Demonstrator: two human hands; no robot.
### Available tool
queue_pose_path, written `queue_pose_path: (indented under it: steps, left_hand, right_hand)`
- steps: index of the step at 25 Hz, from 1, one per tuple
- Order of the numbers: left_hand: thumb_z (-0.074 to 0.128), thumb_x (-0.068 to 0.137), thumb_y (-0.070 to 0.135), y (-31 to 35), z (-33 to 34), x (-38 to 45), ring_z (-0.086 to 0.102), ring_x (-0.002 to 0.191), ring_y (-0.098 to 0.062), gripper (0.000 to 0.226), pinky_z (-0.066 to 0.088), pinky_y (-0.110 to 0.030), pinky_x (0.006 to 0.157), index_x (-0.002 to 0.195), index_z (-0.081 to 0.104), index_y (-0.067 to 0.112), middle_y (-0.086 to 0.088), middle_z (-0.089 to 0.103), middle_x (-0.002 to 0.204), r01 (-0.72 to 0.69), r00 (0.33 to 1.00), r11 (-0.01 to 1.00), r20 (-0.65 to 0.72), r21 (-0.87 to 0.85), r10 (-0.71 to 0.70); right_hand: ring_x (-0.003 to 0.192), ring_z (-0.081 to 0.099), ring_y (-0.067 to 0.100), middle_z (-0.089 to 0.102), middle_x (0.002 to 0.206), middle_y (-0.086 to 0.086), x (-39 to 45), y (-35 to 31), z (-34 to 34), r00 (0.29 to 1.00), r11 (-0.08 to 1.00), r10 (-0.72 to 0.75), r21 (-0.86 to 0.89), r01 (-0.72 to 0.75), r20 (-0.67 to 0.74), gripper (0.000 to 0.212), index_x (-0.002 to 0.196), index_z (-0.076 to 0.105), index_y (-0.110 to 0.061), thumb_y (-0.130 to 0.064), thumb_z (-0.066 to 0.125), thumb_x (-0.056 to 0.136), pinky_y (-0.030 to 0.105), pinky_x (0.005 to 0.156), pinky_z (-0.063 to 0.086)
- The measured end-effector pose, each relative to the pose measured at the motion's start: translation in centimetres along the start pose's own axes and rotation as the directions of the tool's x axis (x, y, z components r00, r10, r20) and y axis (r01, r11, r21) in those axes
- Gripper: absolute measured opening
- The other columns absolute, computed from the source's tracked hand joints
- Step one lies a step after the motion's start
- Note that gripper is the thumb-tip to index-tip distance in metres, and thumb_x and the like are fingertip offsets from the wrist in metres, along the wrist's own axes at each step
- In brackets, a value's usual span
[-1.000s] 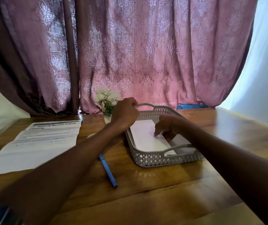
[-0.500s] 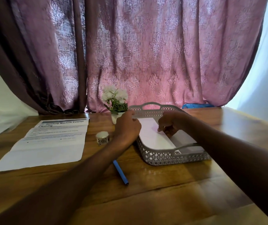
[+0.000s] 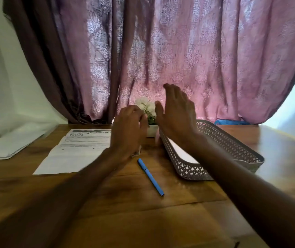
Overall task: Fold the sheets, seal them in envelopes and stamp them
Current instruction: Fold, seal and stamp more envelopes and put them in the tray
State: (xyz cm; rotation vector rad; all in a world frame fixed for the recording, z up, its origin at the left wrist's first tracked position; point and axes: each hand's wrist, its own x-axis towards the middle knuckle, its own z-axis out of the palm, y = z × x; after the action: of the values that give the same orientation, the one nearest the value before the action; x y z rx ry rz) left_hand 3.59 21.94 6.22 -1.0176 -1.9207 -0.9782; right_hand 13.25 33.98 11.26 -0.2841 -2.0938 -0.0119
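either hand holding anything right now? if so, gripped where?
Right hand is raised above the basket, fingers straight, holding nothing. Left hand hovers with loosely curled fingers over a small item on the table; no grip is visible, though blur hides its fingertips.

Both bare forearms reach forward from the lower corners, converging toward centre. Left hand (image 3: 128,128) back up, fingers loosely curled downward; whether it holds anything cannot be told, blurred. Right hand (image 3: 177,113) raised higher, palm facing left, fingers straight and together, pointing up and forward, thumb apart, holding nothing.
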Motion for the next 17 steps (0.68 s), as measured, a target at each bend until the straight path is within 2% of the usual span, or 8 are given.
queue_pose_path:
  steps: [2,3,6,7,9,12,14,17]
  left_hand:
    - [0.056,0.097,0.02,-4.1,-3.2,-0.7,0.062,0.111,-0.022,0.02,0.051,-0.04,0.095,0.101,0.075,0.014,-0.004,0.069,0.116,-0.107,0.994,0.981,0.012,0.163,0.107]
    - [0.057,0.099,0.02,-6.2,-4.6,-1.1,0.062,0.116,-0.023,0.02,0.051,-0.042,0.1,0.105,0.075,0.013,-0.007,0.069,0.121,-0.096,0.995,0.97,0.017,0.222,0.095]
    - [0.064,0.1,0.024,-12.5,-8.0,-3.0,0.063,0.124,-0.032,0.028,0.05,-0.049,0.109,0.122,0.071,0.01,-0.013,0.069,0.133,-0.006,0.999,0.919,0.043,0.393,-0.012]
    - [0.066,0.097,0.025,-14.1,-8.6,-3.8,0.062,0.124,-0.034,0.033,0.05,-0.05,0.108,0.127,0.069,0.009,-0.014,0.068,0.134,0.021,0.995,0.908,0.075,0.419,-0.058]
    - [0.068,0.095,0.028,-16.6,-9.9,-4.9,0.061,0.121,-0.036,0.041,0.05,-0.05,0.102,0.132,0.063,0.01,-0.015,0.067,0.133,0.165,0.966,0.901,0.119,0.402,-0.23]
    - [0.059,0.102,0.037,-18.9,-10.8,-4.8,0.06,0.12,-0.037,0.043,0.049,-0.048,0.097,0.136,0.061,0.012,-0.016,0.065,0.133,0.385,0.866,0.816,0.136,0.431,-0.481]
    - [0.051,0.103,0.05,-20.3,-10.4,-5.0,0.059,0.126,-0.035,0.052,0.048,-0.049,0.104,0.14,0.059,0.015,-0.015,0.062,0.139,0.399,0.782,0.737,0.217,0.546,-0.584]
    - [0.042,0.101,0.065,-21.5,-9.5,-5.3,0.055,0.132,-0.035,0.067,0.042,-0.053,0.112,0.142,0.058,0.013,-0.014,0.059,0.145,0.487,0.633,0.687,0.325,0.539,-0.703]
  right_hand:
    - [0.145,0.041,0.028,0.039,0.161,0.01,-1.8,-4.2,1.7,0.998,0.995,-0.064,0.072,0.062,0.024,0.058,0.154,0.039,-0.014,-0.035,0.049,0.101,0.053,0.11,0.04]
    - [0.15,0.035,0.028,0.033,0.165,0.009,-2.6,-6.1,2.9,0.994,0.992,-0.092,0.097,0.086,0.064,0.06,0.156,0.036,-0.015,-0.034,0.048,0.101,0.055,0.114,0.038]
    - [0.154,0.028,0.025,0.029,0.168,0.006,-4.0,-10.6,7.0,0.97,0.98,-0.163,0.143,0.138,0.179,0.06,0.158,0.032,-0.017,-0.036,0.044,0.102,0.057,0.117,0.035]
    - [0.153,0.03,0.025,0.031,0.167,0.005,-4.1,-11.6,8.2,0.961,0.977,-0.171,0.164,0.136,0.219,0.06,0.158,0.033,-0.017,-0.036,0.045,0.102,0.055,0.117,0.035]
    - [0.15,0.035,0.026,0.035,0.165,0.007,-4.0,-13.6,11.2,0.928,0.972,-0.156,0.222,0.082,0.338,0.058,0.156,0.037,-0.015,-0.035,0.048,0.102,0.05,0.118,0.036]
    - [0.15,0.033,0.029,0.036,0.164,0.009,-4.7,-15.1,15.0,0.857,0.985,-0.06,0.169,-0.031,0.511,0.056,0.155,0.037,-0.016,-0.041,0.041,0.105,0.053,0.12,0.03]
    - [0.15,0.032,0.027,0.037,0.164,0.006,-5.3,-15.4,16.3,0.804,0.982,-0.023,0.165,-0.094,0.594,0.057,0.155,0.036,-0.02,-0.049,0.033,0.106,0.055,0.12,0.026]
    - [0.151,0.032,0.024,0.038,0.163,0.001,-5.6,-14.9,16.7,0.74,0.981,-0.06,0.178,-0.081,0.669,0.062,0.155,0.036,-0.023,-0.059,0.025,0.106,0.057,0.121,0.023]
